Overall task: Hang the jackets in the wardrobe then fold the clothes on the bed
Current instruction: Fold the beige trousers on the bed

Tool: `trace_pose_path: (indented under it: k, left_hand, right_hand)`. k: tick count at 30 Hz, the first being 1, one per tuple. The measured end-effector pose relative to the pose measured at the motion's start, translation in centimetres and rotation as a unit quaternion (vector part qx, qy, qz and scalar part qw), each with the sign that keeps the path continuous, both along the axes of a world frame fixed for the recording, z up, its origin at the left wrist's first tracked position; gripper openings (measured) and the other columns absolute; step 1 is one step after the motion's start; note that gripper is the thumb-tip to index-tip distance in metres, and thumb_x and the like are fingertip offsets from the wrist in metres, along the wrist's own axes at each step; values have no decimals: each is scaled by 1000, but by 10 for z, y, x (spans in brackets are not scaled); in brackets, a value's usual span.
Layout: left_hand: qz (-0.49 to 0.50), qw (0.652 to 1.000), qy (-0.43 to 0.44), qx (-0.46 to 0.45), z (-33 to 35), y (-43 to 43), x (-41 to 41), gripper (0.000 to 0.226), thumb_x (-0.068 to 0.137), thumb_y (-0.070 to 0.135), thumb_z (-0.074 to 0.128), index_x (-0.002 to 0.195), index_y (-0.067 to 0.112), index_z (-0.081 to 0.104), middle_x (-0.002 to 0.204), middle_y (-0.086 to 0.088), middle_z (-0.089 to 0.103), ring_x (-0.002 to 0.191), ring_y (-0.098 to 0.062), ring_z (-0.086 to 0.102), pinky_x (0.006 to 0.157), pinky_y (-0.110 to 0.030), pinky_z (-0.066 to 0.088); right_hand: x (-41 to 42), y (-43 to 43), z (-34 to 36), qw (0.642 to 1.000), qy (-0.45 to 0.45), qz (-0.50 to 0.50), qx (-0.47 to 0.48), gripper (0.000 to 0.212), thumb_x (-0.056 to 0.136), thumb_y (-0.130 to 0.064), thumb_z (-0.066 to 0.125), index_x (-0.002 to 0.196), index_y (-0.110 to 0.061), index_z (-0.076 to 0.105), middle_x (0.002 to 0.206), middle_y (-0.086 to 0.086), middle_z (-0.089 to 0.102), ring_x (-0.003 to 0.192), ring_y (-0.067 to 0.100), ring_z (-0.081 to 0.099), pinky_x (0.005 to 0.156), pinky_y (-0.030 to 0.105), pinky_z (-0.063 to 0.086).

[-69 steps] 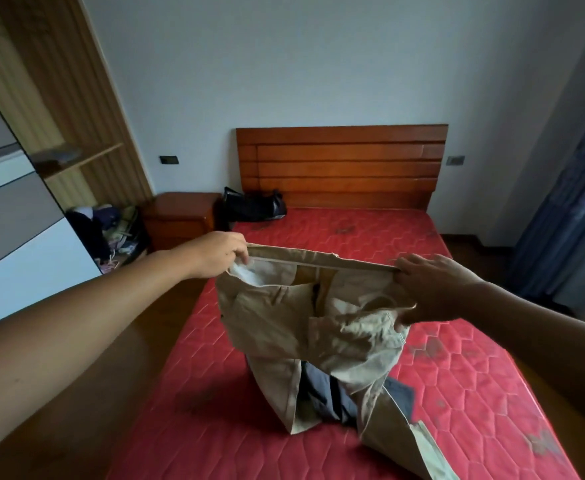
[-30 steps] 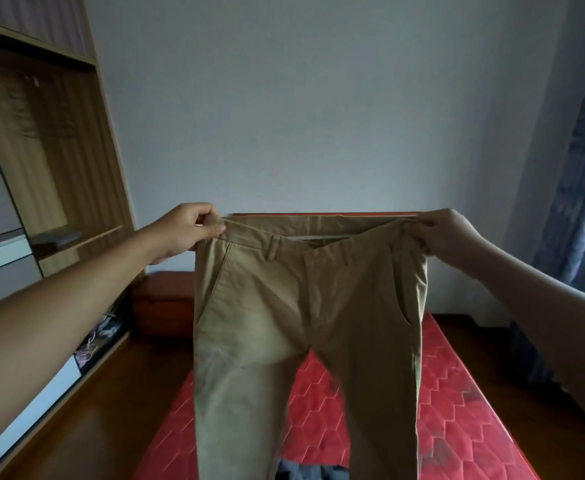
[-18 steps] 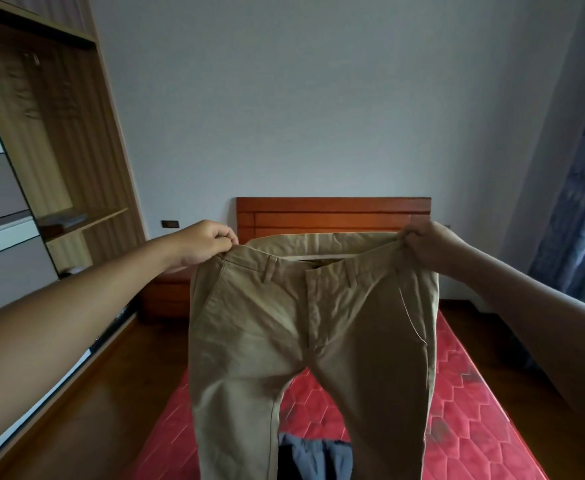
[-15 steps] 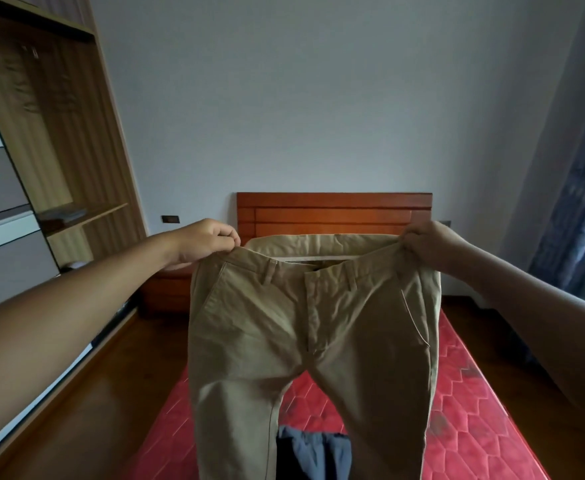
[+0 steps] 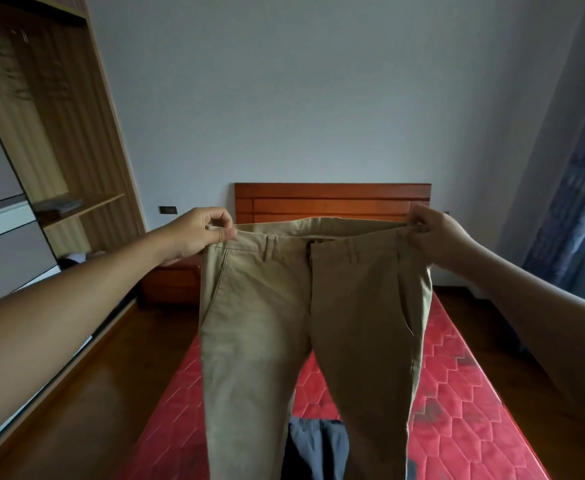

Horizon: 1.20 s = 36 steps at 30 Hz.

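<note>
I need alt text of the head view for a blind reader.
The left hand and right hand pinch the waistband ends of khaki trousers, held up spread over a red mattress. A dark blue garment lies below, a wooden headboard behind.

Red bed [image 5: 464,403] w/ dark blue garment [image 5: 318,448] lying on it.

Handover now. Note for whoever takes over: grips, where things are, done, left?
Left grip pinches the trousers at one waistband end; right grip pinches the other end.
Trousers hang spread, front to camera, above the bed; a dark garment lies on the bed beneath.
Done: trousers held up. No jackets in view, so hanging unconfirmed.
Left: fold trousers, then likely the dark garment.
</note>
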<state>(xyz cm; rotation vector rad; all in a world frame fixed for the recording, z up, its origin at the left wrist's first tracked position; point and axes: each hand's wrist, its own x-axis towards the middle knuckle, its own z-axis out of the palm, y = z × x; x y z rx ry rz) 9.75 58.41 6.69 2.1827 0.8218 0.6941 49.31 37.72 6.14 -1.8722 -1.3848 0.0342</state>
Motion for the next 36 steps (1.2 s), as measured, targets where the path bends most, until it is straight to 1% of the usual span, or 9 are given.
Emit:
trace_pose_path:
  k: [6, 11, 15, 20, 24, 29, 31, 34, 36]
  left_hand:
    - [64, 995, -38, 73, -4, 0, 14, 14, 98, 27, 63, 85, 25, 58, 93, 9, 63, 95, -7, 59, 92, -35, 43]
    - [87, 995, -38, 40, -4, -11, 31, 16, 99, 30, 62, 91, 17, 59, 96, 5, 63, 99, -14, 57, 95, -40, 44]
    - [63, 996, -68, 9, -5, -49, 74, 23, 96, 28, 66, 91, 6, 64, 86, -5, 62, 84, -18, 56, 80, -35, 45]
    - [28, 987, -121, -102, -11, -102, 131, 23, 95, 31, 69, 88, 9, 67, 78, -6, 68, 65, -14, 66, 54, -27, 52]
    - [10, 968, -141, -206, -17, -112, 139, 35, 92, 36, 72, 94, 1, 67, 88, -19, 68, 80, -30, 71, 73, -46, 63]
    - [-26, 959, -124, -254, -28, -113, 136, 38, 81, 32, 82, 98, 4, 63, 80, -10, 71, 74, -24, 72, 71, -37, 61]
    - [-28, 961, -108, -252, -28, -112, 136, 47, 74, 33, 86, 102, 2, 64, 81, -9, 73, 75, -22, 74, 70, -35, 60]
    - [-35, 966, -82, -242, -29, -113, 136, 48, 76, 28, 87, 108, 1, 64, 85, -8, 74, 77, -20, 74, 68, -30, 59]
    - [-43, 977, -57, -201, -32, -116, 137, 40, 75, 28, 88, 102, 6, 67, 86, -7, 74, 76, -16, 73, 66, -26, 58]
  right_hand:
    - [-6, 2, -3, 998, 40, -17, 40, 11, 97, -25, 58, 88, -27, 53, 76, -1, 62, 61, 15, 49, 48, 26, 39]
    - [-18, 8, 1, 997, 65, -50, -9, 10, 95, -21, 55, 87, -18, 50, 80, 2, 59, 63, 16, 48, 48, 26, 37]
    - [-60, 19, 4, 988, 146, -27, -48, 4, 97, -14, 59, 96, -11, 57, 87, 7, 66, 59, 15, 62, 43, 25, 49]
    - [-123, 30, 9, 961, 265, 60, -58, 6, 95, -9, 56, 93, -5, 60, 61, 15, 67, 51, 28, 68, 54, 45, 62]
    - [-127, 23, 7, 942, 313, 82, -85, 15, 95, -11, 57, 96, 2, 66, 69, 21, 67, 58, 29, 68, 64, 48, 64]
    - [-124, 19, 1, 899, 426, 54, -86, 21, 95, -8, 53, 101, 4, 69, 82, 19, 69, 66, 27, 71, 67, 49, 63]
    - [-121, 16, 0, 888, 446, 76, -86, 20, 93, -6, 52, 93, 2, 70, 83, 19, 70, 73, 32, 73, 63, 45, 62]
    - [-114, 14, -2, 889, 433, 111, -102, 37, 90, -2, 53, 62, -8, 76, 73, 15, 73, 77, 37, 76, 66, 45, 63]
    - [-114, 13, -4, 886, 427, 143, -110, 39, 88, 1, 55, 59, -13, 77, 70, 13, 73, 78, 37, 76, 70, 44, 63]
